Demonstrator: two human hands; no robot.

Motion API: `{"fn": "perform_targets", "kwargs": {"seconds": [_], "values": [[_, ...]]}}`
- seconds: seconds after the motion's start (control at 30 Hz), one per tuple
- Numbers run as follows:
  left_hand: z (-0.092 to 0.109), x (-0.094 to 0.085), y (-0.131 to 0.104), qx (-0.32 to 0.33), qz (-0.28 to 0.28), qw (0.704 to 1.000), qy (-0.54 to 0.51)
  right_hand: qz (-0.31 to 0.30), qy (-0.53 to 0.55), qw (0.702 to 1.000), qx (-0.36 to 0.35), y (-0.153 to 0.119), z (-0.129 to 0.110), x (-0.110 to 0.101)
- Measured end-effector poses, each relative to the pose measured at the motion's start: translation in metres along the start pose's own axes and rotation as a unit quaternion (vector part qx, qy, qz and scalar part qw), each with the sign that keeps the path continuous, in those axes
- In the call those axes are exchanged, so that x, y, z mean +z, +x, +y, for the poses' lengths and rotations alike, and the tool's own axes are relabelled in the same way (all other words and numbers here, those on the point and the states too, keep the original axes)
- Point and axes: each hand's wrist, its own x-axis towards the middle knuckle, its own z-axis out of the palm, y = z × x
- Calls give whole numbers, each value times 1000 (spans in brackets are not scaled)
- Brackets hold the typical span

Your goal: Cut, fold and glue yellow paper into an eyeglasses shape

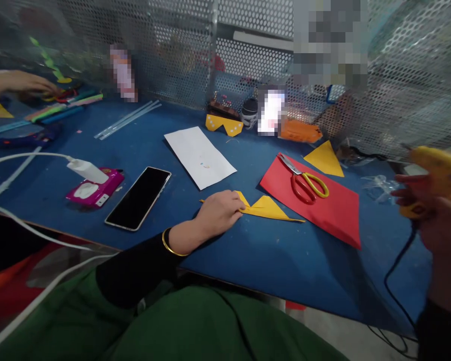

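My left hand (pixel 218 213), with a gold bangle at the wrist, has its fingers closed together on a folded yellow craft-sheet piece (pixel 265 207) on the blue table (pixel 240 255). The piece has a pointed, notched outline, and my hand covers its left part. At the far right, my right hand (pixel 445 215) grips a yellow hot glue gun (pixel 441 163) above the table, its cord hanging down. Between my hands lies a red sheet (pixel 334 215) with scissors (pixel 302 180) on top, one handle red and the other yellow. A white sheet (pixel 201 158) lies beyond my left hand.
A black-screened phone (pixel 139 198) and a pink power socket (pixel 95 189) with a white plug lie left. At the back are a yellow mask shape (pixel 224 125), a yellow triangle (pixel 326 159) and a mesh partition (pixel 165 55). Another person's hand (pixel 26 82) is over markers, upper left.
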Motion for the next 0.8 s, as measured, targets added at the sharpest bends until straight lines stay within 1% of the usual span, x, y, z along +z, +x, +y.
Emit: {"fn": "perform_targets", "kwargs": {"seconds": [0.03, 0.07, 0.1, 0.13, 0.17, 0.23, 0.3, 0.33, 0.4, 0.5, 0.57, 0.67, 0.8], "values": [[0, 0, 0, 0, -1, 1000, -5, -15, 90, 994, 56, -9, -13, 11], [0, 0, 0, 1, -1, 1000, -10, -35, 140, 985, 93, -18, -25, 23], [0, 0, 0, 2, -1, 1000, -14, -56, 165, 977, 123, -27, -35, 35], [0, 0, 1, 2, 0, 1000, -18, -93, 171, 972, 132, -36, -44, 47], [1, 0, 1, 3, 1, 1000, -21, -128, 163, 971, 123, -44, -49, 57], [1, 0, 1, 4, -1, 1000, -21, -230, 148, 957, 95, -58, -54, 76], [2, -1, 0, 2, -8, 1000, -15, -287, 147, 945, 61, -68, -51, 89], [2, -1, -1, 2, -14, 1000, -12, -305, 146, 940, 51, -72, -49, 94], [4, -3, -2, 0, -25, 1000, -5, -329, 135, 934, 45, -77, -44, 102], [8, -5, -3, -6, -35, 999, 8, -354, 89, 931, 27, -82, -38, 106], [10, -7, -4, -10, -39, 999, 12, -363, 44, 931, -12, -83, -36, 106], [12, -8, -4, -19, -42, 999, 19, -379, 0, 922, -78, -83, -37, 104], [14, -9, -5, -28, -46, 998, 40, -367, -18, 922, -122, -83, -43, 101]]}}
